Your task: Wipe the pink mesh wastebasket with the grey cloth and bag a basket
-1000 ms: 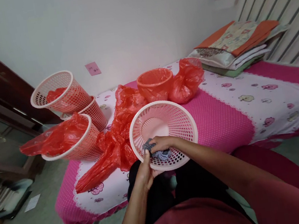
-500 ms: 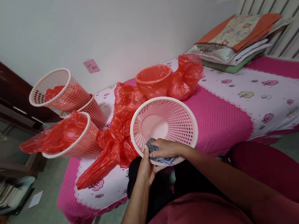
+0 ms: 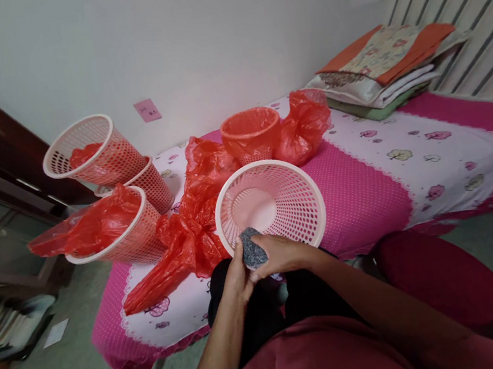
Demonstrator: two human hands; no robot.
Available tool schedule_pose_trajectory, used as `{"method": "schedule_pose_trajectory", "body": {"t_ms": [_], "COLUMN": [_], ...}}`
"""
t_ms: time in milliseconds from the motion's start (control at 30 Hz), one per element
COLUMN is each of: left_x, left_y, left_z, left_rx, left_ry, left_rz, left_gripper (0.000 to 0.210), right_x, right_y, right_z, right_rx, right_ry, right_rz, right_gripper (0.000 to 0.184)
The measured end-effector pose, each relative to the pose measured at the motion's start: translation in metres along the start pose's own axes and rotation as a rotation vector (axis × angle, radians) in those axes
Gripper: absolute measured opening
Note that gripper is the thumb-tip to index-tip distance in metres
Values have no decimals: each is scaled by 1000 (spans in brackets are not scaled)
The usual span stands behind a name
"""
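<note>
A pale pink perforated plastic basket (image 3: 301, 200) is tilted toward me over my lap, its open top facing up. My left hand (image 3: 241, 279) is closed at the near-left part of its rim, thumb pointing up. In my right hand (image 3: 283, 253) is a grey speckled cloth (image 3: 253, 248), bunched and pressed over the near rim right beside the left thumb. The fingers of my right hand are partly hidden behind the cloth and the rim. Crumpled red plastic bags (image 3: 193, 236) lie just left of the basket.
Several more baskets (image 3: 129, 153) with red bags stand on the left of the pink bed (image 3: 359, 185). A red-lined basket (image 3: 251, 131) sits behind mine. Folded bedding (image 3: 388, 71) is stacked at right, near a radiator (image 3: 459, 20). A dark red stool (image 3: 439, 278) is at my right.
My right hand has drawn the grey cloth from the basket's inner wall up onto the near rim. The left hand stays at the rim.
</note>
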State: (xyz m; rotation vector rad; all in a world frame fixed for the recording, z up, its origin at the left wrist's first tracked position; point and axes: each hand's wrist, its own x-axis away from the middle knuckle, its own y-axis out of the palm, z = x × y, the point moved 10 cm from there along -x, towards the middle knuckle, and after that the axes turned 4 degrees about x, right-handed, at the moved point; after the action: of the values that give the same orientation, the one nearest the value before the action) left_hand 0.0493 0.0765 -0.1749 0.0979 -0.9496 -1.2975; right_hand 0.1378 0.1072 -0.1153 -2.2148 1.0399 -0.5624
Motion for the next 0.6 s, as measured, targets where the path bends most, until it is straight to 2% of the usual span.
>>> {"method": "schedule_pose_trajectory", "body": {"t_ms": [67, 167, 267, 333, 400, 500, 533, 600], "left_x": [-2, -3, -3, -3, -3, -1, 0, 2], "left_y": [2, -1, -6, -9, -11, -14, -16, -18], "left_z": [2, -4, -8, -8, -6, -6, -6, -6], "left_rx": [28, 11, -3, 11, 30, 27, 11, -20], "left_ry": [9, -56, -91, -85, -65, -48, -44, -13], "left_rz": [-35, -53, -47, -39, -46, -29, -9, 26], "left_gripper": [52, 55, 55, 53, 48, 24, 15, 22], "right_x": [5, 13, 23, 30, 38, 49, 52, 57], "right_y": [-1, -3, -6, -6, -3, -5, -11, -28], "right_z": [0, 1, 1, -2, -3, 5, 12, 34], "right_rx": [-21, -90, -157, -237, -340, -553, -652, -851], "right_ry": [-26, -65, -115, -168, -197, -170, -141, -55], "right_rz": [46, 134, 186, 155, 70, 0, 35, 213], "right_gripper": [64, 65, 51, 38, 28, 26, 30, 37]}}
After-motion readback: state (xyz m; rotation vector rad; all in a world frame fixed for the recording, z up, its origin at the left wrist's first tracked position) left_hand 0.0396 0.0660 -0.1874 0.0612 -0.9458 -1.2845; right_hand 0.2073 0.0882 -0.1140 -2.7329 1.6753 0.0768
